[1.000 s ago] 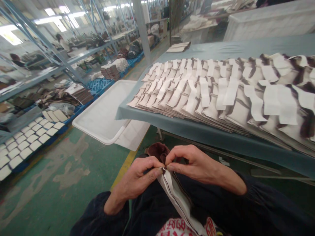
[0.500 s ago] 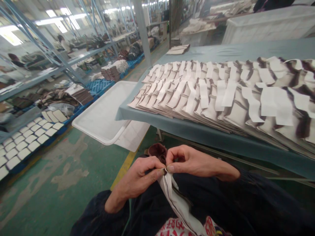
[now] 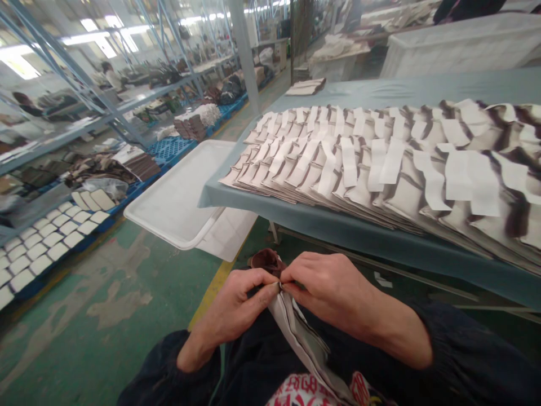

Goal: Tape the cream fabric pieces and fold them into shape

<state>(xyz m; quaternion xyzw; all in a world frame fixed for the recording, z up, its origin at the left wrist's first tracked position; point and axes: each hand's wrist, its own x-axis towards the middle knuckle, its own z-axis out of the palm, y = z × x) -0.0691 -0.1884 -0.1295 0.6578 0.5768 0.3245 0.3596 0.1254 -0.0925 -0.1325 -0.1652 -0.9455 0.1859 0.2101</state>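
Note:
Both hands meet above my lap at the tip of a folded piece of pale fabric with a dark edge. My left hand pinches that tip between thumb and forefinger. Pressed against the same tip, the thumb and forefinger of my right hand are closed on it too. The fabric runs down from the fingers across my dark clothing, its lower end over white cloth with red lettering. Just beyond the fingertips shows a brown rounded thing, perhaps a shoe.
A table with a grey-green cover carries rows of stacked pale fabric pieces with white strips. Left of it stands a white plastic bin. Blue pallets with fabric piles line the left side. A large white crate is at the back.
My right hand has turned over the fabric tip, so more of its back shows and its fingers are closer to my left hand's. The fabric has shifted slightly left.

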